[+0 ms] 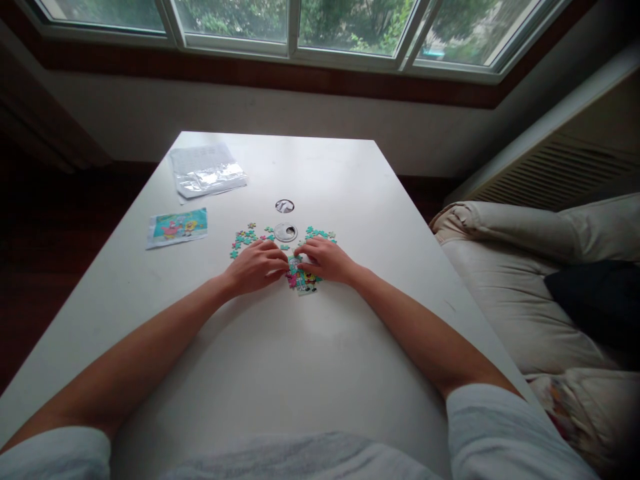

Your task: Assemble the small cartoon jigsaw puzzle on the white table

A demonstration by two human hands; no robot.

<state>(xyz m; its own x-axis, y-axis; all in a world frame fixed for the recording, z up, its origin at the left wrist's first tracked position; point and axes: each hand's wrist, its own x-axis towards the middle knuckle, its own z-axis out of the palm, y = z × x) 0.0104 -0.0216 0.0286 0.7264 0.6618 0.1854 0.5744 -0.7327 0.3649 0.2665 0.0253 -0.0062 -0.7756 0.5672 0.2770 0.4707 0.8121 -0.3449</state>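
A partly joined jigsaw puzzle (306, 284) with colourful cartoon figures lies on the white table (280, 373), between my two hands. My left hand (257, 265) is at its left edge, thumb and forefinger bent together against the pink part. From the right, my right hand (326, 259) reaches over the puzzle's upper part, its fingers curled and closed; whatever is in them is too small to make out. Loose teal jigsaw pieces (245, 239) are scattered beyond my left hand. More loose pieces (319, 233) lie just past my right hand. Both hands cover part of the puzzle.
A round silver lid (286, 232) sits among the pieces, with a smaller dark-rimmed disc (285, 206) behind it. At the left lie a cartoon picture sheet (178, 227) and a clear plastic bag with paper (207, 172). A beige sofa (515, 287) stands right of the table.
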